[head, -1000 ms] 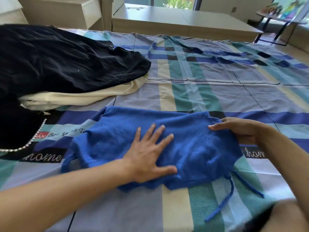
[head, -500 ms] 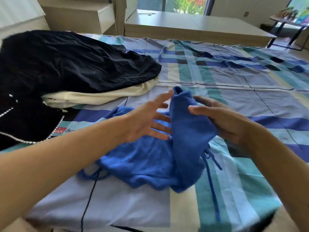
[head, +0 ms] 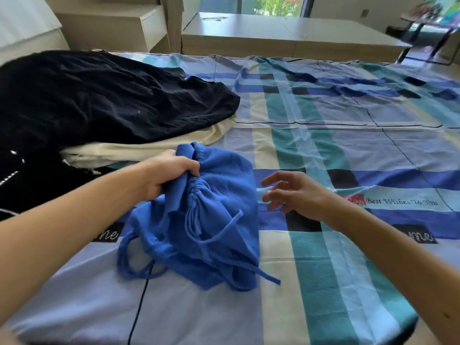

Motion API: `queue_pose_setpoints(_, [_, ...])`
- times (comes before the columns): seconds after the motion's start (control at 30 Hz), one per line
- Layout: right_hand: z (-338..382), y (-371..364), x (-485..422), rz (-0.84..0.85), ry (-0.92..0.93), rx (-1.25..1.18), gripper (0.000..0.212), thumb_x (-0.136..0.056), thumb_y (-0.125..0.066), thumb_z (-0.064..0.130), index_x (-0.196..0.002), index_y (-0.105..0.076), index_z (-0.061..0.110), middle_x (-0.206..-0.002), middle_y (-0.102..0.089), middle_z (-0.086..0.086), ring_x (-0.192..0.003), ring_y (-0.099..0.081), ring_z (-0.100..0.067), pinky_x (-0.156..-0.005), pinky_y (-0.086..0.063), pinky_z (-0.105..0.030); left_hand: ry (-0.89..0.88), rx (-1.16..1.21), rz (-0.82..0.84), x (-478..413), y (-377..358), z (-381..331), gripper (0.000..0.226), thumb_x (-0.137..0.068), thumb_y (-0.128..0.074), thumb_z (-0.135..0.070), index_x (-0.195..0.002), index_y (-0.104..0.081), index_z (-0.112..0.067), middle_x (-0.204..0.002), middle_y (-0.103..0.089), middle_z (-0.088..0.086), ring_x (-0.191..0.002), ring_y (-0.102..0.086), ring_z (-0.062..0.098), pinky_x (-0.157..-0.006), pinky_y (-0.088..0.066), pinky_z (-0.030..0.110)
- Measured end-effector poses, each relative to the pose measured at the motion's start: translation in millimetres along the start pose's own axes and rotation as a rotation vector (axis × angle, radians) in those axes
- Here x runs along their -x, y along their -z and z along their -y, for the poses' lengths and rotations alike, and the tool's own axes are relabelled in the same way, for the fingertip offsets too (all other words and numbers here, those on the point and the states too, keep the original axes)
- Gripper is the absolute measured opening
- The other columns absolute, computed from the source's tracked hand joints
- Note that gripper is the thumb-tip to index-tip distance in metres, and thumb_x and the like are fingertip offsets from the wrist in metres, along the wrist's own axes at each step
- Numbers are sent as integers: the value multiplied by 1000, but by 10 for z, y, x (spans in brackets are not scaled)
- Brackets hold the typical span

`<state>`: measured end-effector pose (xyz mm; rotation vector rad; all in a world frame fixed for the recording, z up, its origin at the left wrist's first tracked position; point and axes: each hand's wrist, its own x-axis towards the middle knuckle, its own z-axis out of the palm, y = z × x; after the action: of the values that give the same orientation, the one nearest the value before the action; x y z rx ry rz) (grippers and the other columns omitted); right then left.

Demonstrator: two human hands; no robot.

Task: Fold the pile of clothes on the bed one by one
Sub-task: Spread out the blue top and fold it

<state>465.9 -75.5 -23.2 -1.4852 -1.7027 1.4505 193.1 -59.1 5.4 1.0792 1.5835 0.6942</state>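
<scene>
A blue drawstring garment (head: 219,215) lies folded over and bunched on the checked bedspread (head: 348,150) in front of me. My left hand (head: 169,173) grips its upper left edge, fingers curled round the cloth. My right hand (head: 296,195) hovers just right of the garment with loose fingers, holding nothing. The garment's strings trail to the lower left and lower right. A pile of clothes sits at the left: a black garment (head: 99,103) on top of a cream one (head: 139,148).
A dark item with white bead trim (head: 15,175) lies at the far left edge. Low wooden furniture (head: 286,33) runs behind the bed. A small table (head: 428,18) stands at the back right. A thin black cable (head: 139,307) runs on the bedspread near me.
The blue garment went from flat under both hands to lifted and folded over to the left. My left hand now grips its edge, and my right hand has let go.
</scene>
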Motion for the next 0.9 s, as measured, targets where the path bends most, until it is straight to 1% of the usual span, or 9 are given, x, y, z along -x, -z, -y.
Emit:
queue_pose_setpoints(0.1, [-35,-127,-21,95,-1,55,18,-94,-66,9,-109,-62,17,-90,-67,-11,-75,-68,-15,-68,-49,-27,47,-42,-63,-95,318,103,26,-79,-60,-2,-105,-64,-3,-90,-72,16,-68,-68,23,-61,-59,32])
queue_pose_setpoints(0.2, [-79,-308,-11,162,-2,70,35,-92,-68,11,-122,-55,23,-93,-67,-10,-74,-66,-17,-68,-50,-30,77,-361,-210,-218,511,359,59,-74,-76,-25,-125,-54,-7,-117,-66,18,-96,-63,29,-85,-53,41])
queue_pose_setpoints(0.3, [-127,-453,-3,181,34,90,60,-91,-70,16,-140,-40,35,-98,-67,-6,-76,-70,-21,-72,-52,-35,41,-617,-313,-237,485,503,101,-71,-77,-64,-146,-32,-14,-144,-46,14,-130,-47,33,-107,-41,43])
queue_pose_setpoints(0.4, [-146,-518,0,186,70,25,80,-90,-72,12,-146,-26,46,-93,-63,-7,-73,-69,-21,-72,-54,-33,-411,-1003,-400,-81,328,471,95,-67,-68,-77,-141,-40,-24,-134,-44,5,-128,-44,31,-106,-40,43])
queue_pose_setpoints(0.47, [-143,-566,15,186,70,-19,84,-89,-72,9,-148,-25,47,-90,-58,-5,-67,-66,-14,-69,-54,-32,-634,-1107,-151,78,225,434,71,-69,-62,-70,-127,-52,-32,-120,-48,-4,-115,-49,22,-99,-44,39])
queue_pose_setpoints(0.6, [-150,-658,46,178,70,-39,80,-89,-73,17,-146,-29,51,-99,-55,-5,-58,-61,-5,-67,-57,-31,-502,-1371,276,191,186,431,77,-72,-64,-70,-139,-40,-40,-129,-38,-12,-117,-38,13,-105,-38,38])
queue_pose_setpoints(0.73, [-160,-751,52,104,88,-109,73,-93,-68,28,-151,-29,48,-82,-56,15,-58,-57,3,-73,-59,-27,-338,-1412,409,141,384,363,110,-56,-80,-62,-149,-26,-41,-152,-16,-13,-142,-17,12,-120,-25,40])
queue_pose_setpoints(0.8, [-140,-801,34,64,115,-182,69,-97,-63,24,-153,-27,41,-67,-53,27,-57,-55,12,-66,-49,-9,-238,-1268,414,125,498,304,107,-48,-73,-74,-143,-35,-44,-152,-18,-18,-144,-18,8,-121,-24,38])
queue_pose_setpoints(0.9, [-100,-853,-61,26,135,-239,67,-97,-63,23,-152,-29,39,-100,-56,24,-72,-55,23,-72,-43,-1,-141,-889,146,66,527,254,96,-45,-62,-93,-125,-54,-40,-138,-39,-12,-135,-38,13,-116,-31,38])
